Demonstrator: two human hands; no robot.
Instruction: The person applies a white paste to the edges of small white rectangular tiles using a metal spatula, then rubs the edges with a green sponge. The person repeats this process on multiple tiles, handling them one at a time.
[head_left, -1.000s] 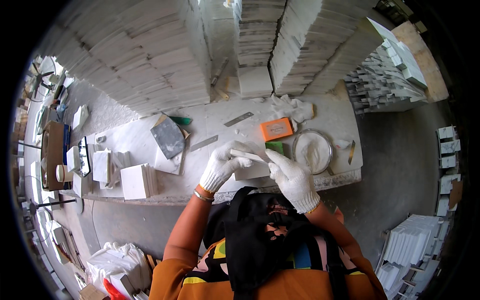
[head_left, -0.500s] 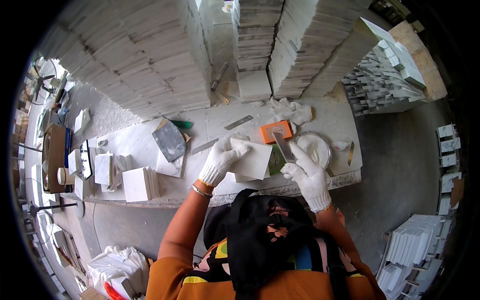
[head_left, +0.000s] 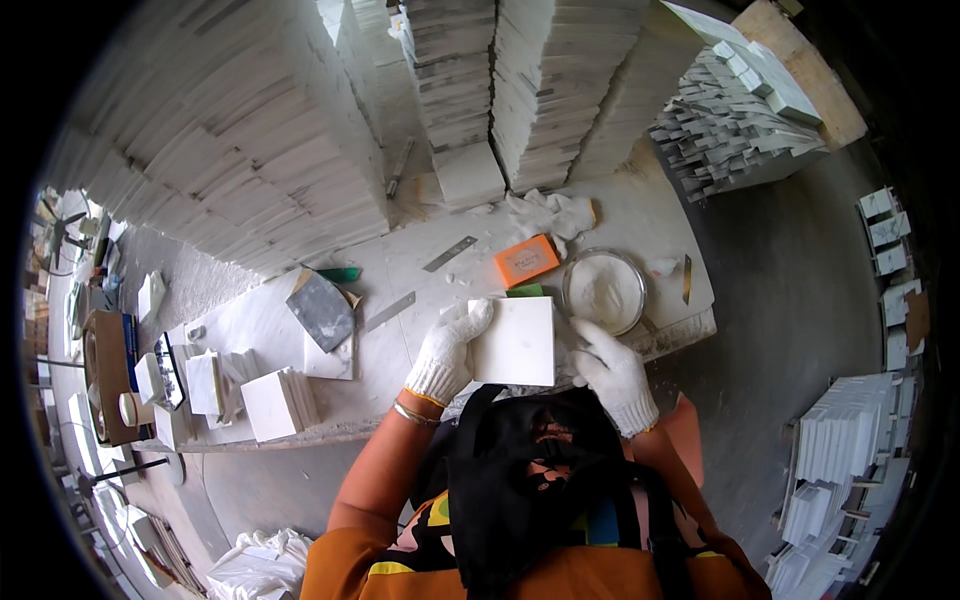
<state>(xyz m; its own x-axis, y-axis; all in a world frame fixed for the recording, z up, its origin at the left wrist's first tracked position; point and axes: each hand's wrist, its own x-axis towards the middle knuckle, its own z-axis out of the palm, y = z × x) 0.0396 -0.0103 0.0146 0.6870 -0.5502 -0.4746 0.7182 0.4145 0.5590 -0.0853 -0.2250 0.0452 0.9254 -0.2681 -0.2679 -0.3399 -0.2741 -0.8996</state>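
Observation:
A square white tile [head_left: 513, 341] is held by its left edge in my gloved left hand [head_left: 452, 350], its broad face turned up. Close to the tile's right edge is my gloved right hand [head_left: 612, 375], its fingers closed round a flat metal scraper blade [head_left: 567, 342]. Only a blurred grey sliver of that blade shows now. Just beyond the tile lie an orange box [head_left: 527, 261] and a partly covered green block [head_left: 525, 291]. A round clear bowl [head_left: 640, 290] with white paste or powder in it stands beyond my right hand.
Metal strips [head_left: 450, 254] and a crumpled white glove [head_left: 550, 215] lie on the white worktop [head_left: 420, 270]. Left are a dark grey slab [head_left: 322, 312] and small tile stacks [head_left: 275, 405]. Tall tile stacks [head_left: 230, 150] wall off the back; the right table edge borders grey floor [head_left: 750, 270].
The tile has turned square-on and come nearer my body. My right hand has brought the blade down from beside the orange box to the tile's right edge. The view has shifted and turned slightly.

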